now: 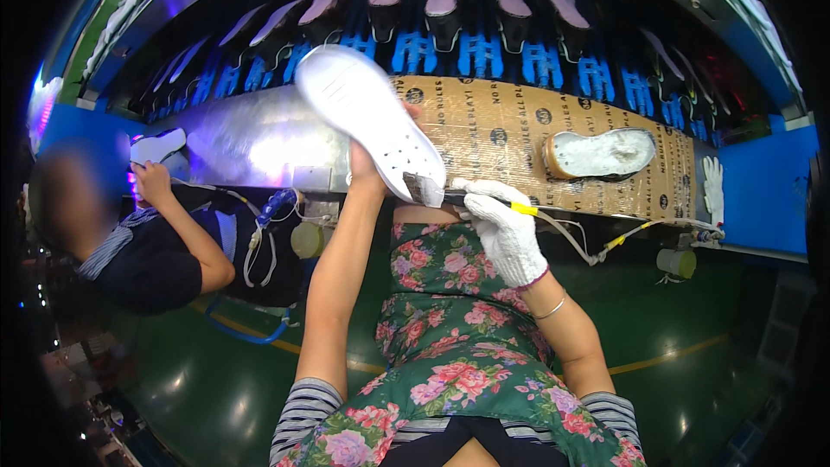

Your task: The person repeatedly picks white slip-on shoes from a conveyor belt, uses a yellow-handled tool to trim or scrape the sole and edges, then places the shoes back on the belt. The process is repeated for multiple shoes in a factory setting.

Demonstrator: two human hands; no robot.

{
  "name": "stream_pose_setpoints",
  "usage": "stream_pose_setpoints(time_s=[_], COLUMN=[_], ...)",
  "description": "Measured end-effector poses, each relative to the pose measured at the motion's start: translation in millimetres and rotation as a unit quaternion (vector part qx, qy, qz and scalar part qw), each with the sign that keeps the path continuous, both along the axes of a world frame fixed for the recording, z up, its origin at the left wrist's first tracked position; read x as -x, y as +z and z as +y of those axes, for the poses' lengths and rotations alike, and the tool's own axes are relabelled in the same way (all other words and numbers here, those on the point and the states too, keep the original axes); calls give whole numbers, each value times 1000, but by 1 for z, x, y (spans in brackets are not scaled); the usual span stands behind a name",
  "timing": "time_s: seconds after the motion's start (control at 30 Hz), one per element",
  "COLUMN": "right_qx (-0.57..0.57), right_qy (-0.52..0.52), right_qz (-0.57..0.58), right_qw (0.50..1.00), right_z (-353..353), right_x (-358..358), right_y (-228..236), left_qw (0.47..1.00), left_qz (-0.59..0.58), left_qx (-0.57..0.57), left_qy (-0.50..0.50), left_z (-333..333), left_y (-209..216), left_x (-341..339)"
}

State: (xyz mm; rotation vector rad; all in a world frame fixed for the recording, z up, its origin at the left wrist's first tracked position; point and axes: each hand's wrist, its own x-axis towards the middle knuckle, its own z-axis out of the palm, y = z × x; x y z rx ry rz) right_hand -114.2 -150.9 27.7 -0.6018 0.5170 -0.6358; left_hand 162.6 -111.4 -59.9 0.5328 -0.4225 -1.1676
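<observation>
Across the top of the frame stretches a long rack [467, 60], its row of dark shoe forms [443, 4] showing pinkish undersides. Below it, spanning the middle, here's the metal bench [251, 143], with a printed cardboard sheet [484, 121] over its centre and right. Over at left, a co-worker [156, 251] has a hand on another pale shoe piece [158, 146]. Bottom centre, the floral apron [467, 329]. And right in the middle, just left of centre, the white sole [372, 108], tilted, held up over the bench edge: the left hand [367, 169], bare, has it gripped firmly from beneath. The gloved right hand [506, 238] is closed round a tube-fed brush [425, 190], bristles against the sole's lower end! Centre right, a second sole [603, 154] lies on the cardboard; far right, a spare white glove [712, 190].
</observation>
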Motion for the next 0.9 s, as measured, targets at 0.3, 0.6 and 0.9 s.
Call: stream_pose_setpoints(time_s=[0.3, 0.6, 0.9], right_qx=[-11, 364, 723], right_qy=[-23, -3, -81], right_qz=[39, 122, 116], right_qw=[999, 923, 676], right_z=[15, 9, -13], right_x=[-2, 6, -5], right_y=[-16, 21, 82], left_qw=[966, 923, 976], left_qz=[257, 360, 182], left_qx=[-8, 38, -112], left_qy=[-20, -129, 33], left_z=[133, 130, 98], left_y=[31, 26, 55], left_x=[76, 149, 189])
